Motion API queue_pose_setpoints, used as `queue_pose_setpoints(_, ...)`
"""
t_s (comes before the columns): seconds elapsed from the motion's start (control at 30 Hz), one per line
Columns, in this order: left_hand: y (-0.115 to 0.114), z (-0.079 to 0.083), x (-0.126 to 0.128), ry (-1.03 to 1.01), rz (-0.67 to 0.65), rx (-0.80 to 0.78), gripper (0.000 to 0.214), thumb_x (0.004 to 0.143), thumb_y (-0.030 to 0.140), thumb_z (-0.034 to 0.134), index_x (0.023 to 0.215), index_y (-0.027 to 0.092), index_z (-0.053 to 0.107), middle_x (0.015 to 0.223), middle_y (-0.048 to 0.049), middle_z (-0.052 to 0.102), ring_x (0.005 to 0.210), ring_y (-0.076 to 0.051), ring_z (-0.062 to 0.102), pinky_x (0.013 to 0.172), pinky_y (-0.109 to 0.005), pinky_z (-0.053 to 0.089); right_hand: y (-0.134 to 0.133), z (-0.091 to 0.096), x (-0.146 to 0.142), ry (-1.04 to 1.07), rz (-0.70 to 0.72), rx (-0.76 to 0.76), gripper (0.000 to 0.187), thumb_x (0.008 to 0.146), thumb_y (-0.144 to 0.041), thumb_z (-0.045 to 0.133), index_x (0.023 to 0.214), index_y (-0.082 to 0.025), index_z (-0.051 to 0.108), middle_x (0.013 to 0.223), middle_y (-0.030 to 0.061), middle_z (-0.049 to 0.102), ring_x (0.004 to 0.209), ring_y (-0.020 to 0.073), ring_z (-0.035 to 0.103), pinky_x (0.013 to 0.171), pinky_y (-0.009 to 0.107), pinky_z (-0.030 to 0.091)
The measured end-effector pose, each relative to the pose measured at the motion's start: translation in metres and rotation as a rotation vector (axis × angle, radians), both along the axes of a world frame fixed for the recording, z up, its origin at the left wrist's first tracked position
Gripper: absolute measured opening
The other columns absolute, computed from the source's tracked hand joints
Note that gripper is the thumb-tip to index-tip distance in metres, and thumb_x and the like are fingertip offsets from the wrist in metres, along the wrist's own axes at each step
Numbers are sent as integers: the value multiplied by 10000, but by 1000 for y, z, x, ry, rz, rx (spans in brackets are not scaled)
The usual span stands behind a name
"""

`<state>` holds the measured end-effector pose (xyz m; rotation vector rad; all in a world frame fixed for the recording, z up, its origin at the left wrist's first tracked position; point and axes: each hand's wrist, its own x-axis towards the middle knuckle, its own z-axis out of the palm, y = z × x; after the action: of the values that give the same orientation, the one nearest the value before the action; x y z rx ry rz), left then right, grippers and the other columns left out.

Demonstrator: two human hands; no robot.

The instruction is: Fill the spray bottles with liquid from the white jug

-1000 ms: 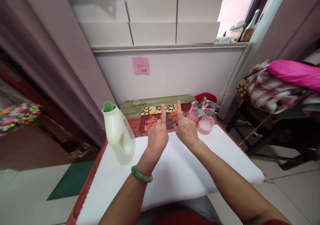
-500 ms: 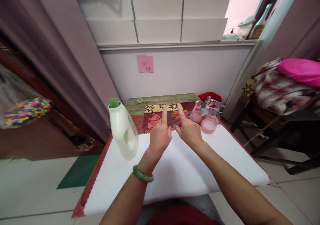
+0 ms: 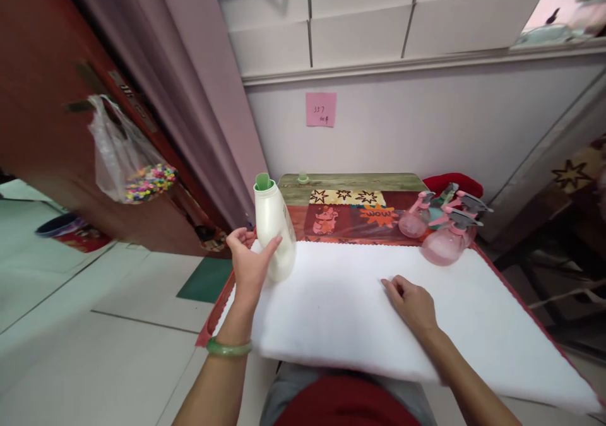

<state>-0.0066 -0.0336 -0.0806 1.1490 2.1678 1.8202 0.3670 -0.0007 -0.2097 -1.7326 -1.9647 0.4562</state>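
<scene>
A tall off-white plastic bottle (image 3: 271,221) with a green spout in its neck stands upright at the left of the table. My left hand (image 3: 249,255), with a green bangle on its wrist, is at the near left side of this bottle. Its thumb overlaps the bottle and the fingers are spread to the left, not wrapped round it; whether the skin touches it I cannot tell. Over the white cloth (image 3: 331,306) my right hand (image 3: 414,303) has its fingers loosely curled in, with nothing visible in them.
Several pink and green spray bottles (image 3: 442,243) cluster at the back right. A small green cap (image 3: 303,178) lies at the table's far edge. White boxes (image 3: 360,38) line the ledge behind, above a pink note (image 3: 320,109). A plastic bag of colourful bits (image 3: 151,182) hangs on the door.
My hands were side by side with index fingers pointing forward; now they are apart, the left at the bottle, the right drawn back over the cloth. The view has turned left.
</scene>
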Motion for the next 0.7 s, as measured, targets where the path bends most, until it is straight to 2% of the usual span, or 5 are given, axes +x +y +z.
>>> queue_pose_setpoints(0.17,1,-14,-7,-231,-207,-195,633,519,502,895,991,152,659,933,-98,703,865,-273,658,836,-438,506,-2,-2,-2,1,26,49,457,948,-591,459,680,-230,536,550,-25,573,516,143,492,558,253,286)
queue_pose_setpoints(0.3,7,-15,-2,-388,-437,-186,556,611,498,832,1015,138,703,970,-116,756,921,-293,702,854,-425,522,-1,-3,-1,3,32,71,468,953,-592,463,665,-228,513,544,-29,558,503,139,467,551,251,288)
queue_pose_setpoints(0.4,19,-6,8,-464,-568,-142,484,648,436,819,1011,144,688,985,-117,763,938,-277,715,875,-424,537,-1,-4,-2,7,41,100,478,965,-587,443,663,-225,521,556,-23,567,497,139,473,541,256,290)
queue_pose_setpoints(0.57,58,14,54,-504,-747,-56,512,743,398,763,1179,185,599,1165,-133,731,952,-246,729,881,-428,556,0,-3,-4,-4,42,108,451,972,-556,459,671,-227,529,551,-31,562,493,136,476,535,253,288)
queue_pose_setpoints(0.7,95,15,104,-505,-976,-112,568,703,370,801,1203,155,639,1148,-178,736,961,-287,733,859,-431,567,1,0,-5,1,43,91,425,976,-523,476,678,-223,516,565,-38,567,508,130,482,548,246,286)
